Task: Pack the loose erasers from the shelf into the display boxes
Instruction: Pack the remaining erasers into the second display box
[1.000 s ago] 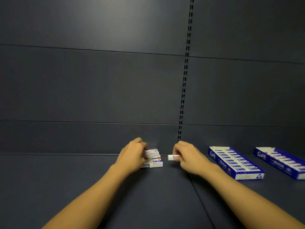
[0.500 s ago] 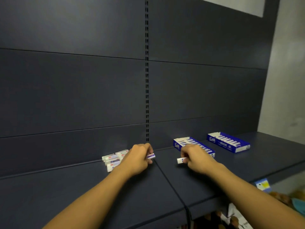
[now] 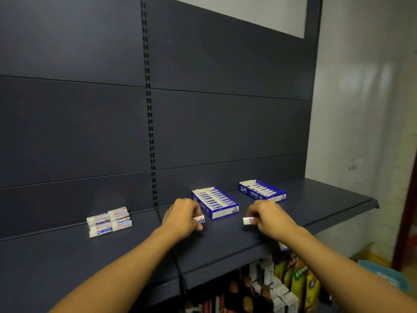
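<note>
Head view: two hands are seen above the dark shelf (image 3: pixel 316 206). One eraser (image 3: pixel 200 219) is pinched in the left hand (image 3: pixel 182 219); a second eraser (image 3: pixel 248 220) is pinched in the right hand (image 3: pixel 268 219). Two blue display boxes are recorded: near box (image 3: pixel 215 203) and far box (image 3: pixel 261 193). One loose stack (image 3: pixel 109 221) lies left; its count cannot be told.

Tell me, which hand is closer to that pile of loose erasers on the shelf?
The left hand, holding one eraser, is to the right of the loose pile. The right hand, also holding an eraser, is farther right, beyond the nearer display box.
</note>
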Demonstrator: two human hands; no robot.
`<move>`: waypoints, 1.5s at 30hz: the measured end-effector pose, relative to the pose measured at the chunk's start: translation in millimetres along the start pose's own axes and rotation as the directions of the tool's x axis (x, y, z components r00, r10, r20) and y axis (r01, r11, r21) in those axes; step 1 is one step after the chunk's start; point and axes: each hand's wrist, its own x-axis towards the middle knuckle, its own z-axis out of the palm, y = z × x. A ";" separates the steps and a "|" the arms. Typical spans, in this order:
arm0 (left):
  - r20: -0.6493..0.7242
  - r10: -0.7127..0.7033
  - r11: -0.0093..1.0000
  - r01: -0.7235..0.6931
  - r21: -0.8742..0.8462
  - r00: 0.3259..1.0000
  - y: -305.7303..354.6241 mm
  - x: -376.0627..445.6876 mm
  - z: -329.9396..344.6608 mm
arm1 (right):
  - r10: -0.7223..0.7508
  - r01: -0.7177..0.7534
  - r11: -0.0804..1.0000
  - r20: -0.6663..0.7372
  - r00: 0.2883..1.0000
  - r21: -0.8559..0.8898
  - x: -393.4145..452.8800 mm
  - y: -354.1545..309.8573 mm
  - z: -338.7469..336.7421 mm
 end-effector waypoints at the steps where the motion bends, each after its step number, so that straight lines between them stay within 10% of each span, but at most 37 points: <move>1: -0.005 -0.008 1.000 0.008 0.008 1.000 13.0 0.3 3.6 | 0.006 -0.006 1.000 0.006 1.000 -0.002 -5.6 10.3 -3.3; 19: 0.008 -0.106 0.994 0.106 -0.018 0.994 165.4 18.9 68.5 | 0.011 -0.010 0.999 -0.024 1.000 0.035 -58.1 153.4 -36.3; 45: 0.013 0.007 0.999 -0.008 0.048 1.000 179.5 187.0 110.1 | -0.080 0.079 0.996 0.009 0.997 0.043 89.7 227.6 -26.2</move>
